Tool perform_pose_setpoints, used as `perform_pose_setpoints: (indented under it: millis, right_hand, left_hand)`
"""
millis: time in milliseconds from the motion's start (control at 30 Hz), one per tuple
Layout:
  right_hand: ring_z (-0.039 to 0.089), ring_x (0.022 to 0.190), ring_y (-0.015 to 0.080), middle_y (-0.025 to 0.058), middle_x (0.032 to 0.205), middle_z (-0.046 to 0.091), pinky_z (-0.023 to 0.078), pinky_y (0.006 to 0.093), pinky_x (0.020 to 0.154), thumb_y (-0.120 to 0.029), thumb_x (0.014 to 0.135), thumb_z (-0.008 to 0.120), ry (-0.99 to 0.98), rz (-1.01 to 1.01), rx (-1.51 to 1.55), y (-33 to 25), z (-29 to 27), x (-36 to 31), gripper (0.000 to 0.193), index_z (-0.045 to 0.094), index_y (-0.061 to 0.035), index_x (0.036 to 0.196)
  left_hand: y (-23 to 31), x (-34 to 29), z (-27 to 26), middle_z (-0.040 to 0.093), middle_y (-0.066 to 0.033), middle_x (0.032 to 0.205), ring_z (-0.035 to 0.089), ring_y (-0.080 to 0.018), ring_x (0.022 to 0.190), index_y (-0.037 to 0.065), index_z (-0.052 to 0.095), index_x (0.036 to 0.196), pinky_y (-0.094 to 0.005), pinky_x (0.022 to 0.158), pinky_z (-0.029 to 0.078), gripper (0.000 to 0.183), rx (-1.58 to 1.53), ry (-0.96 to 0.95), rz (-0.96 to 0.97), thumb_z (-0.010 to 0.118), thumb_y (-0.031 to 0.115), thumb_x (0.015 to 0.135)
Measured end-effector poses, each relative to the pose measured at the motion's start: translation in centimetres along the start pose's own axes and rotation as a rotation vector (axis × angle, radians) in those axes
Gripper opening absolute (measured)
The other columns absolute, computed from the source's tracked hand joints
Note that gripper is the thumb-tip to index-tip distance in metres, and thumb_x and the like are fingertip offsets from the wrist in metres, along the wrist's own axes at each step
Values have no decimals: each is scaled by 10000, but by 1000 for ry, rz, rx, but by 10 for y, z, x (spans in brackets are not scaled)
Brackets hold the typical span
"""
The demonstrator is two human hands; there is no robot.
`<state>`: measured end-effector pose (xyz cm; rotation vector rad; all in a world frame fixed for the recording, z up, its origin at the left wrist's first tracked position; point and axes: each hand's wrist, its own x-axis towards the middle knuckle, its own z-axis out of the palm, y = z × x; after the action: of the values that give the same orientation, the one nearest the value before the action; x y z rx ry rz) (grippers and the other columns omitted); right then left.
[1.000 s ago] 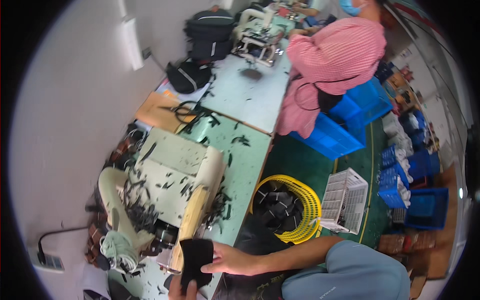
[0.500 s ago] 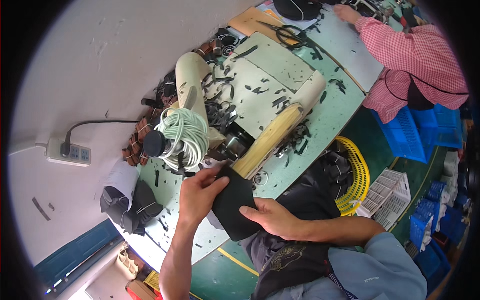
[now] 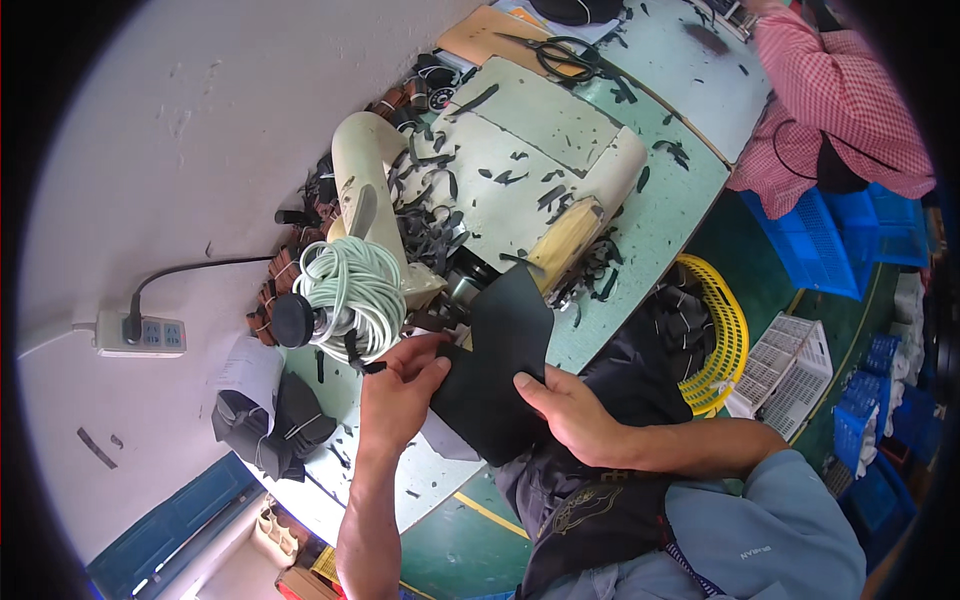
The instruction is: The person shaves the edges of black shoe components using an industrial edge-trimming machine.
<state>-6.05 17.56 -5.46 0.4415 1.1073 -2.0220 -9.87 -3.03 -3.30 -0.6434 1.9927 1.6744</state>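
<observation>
Both hands are on a black leather piece sitting at the near edge of the worktable, right up against the machine. The left hand is closed on the piece's left edge, thumb on top and the other fingers tucked under where you can't see them. The right hand lies on the right edge; thumb and a couple of fingers press down on top, but whether anything curls underneath is hidden, so it's hard to call it a real grip.

The far tip of the piece runs under the machine's head, and that spot is too dark and cluttered to make out. Black offcuts are strewn over the machine bed and tabletop. A coil of pale green cord hangs just left of the hands.

At the far edge lie scissors. A yellow basket sits beyond the table's right edge, partly blocked. Another person in a pink checked shirt is cut off at the top right.
</observation>
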Motion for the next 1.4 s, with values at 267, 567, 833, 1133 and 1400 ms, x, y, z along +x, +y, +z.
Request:
perform_pose_setpoints:
  millis: [267, 567, 833, 1133, 1400]
  right_hand:
    - [438, 759, 15, -42, 901, 525, 386, 196, 653, -273, 1026, 454, 73, 113, 165, -2, 15, -3, 294, 527, -58, 1214]
    - [437, 731, 23, -52, 925, 531, 374, 191, 628, -273, 1026, 443, 91, 106, -11, -7, 1, -3, 283, 524, -79, 1215]
    - [586, 1065, 105, 6, 1230, 565, 498, 296, 891, -269, 1031, 436, 47, 164, 168, 7, 6, -8, 354, 432, -90, 1337]
    - [502, 1125, 93, 41, 1259, 509, 428, 267, 961, -168, 1031, 419, 65, -124, 297, 23, 8, -16, 380, 367, -24, 1379]
    - [481, 1069, 35, -22, 1225, 509, 419, 200, 906, -177, 1026, 434, 131, 22, 235, 15, 14, -20, 394, 356, -95, 1404]
  left_hand:
    - [22, 18, 15, 688, -44, 736, 589, -68, 644, -25, 705, 951, -211, 603, 457, 199, 372, 193, -7, 735, 113, 811]
    - [1, 8, 10, 668, -23, 715, 568, -55, 646, -30, 694, 884, -218, 611, 441, 199, 190, 248, 11, 724, 160, 837]
    - [17, 7, 14, 687, -43, 796, 586, -57, 713, -37, 697, 987, -209, 665, 470, 222, 320, 144, -28, 722, 127, 840]
    - [-7, -8, 16, 664, -30, 808, 579, -70, 735, 22, 664, 1141, -225, 700, 476, 275, 239, 169, 166, 649, 126, 886]
    - [-7, -15, 18, 606, 16, 690, 479, -29, 597, -6, 652, 980, -224, 549, 382, 214, 145, 108, 53, 707, 158, 854]
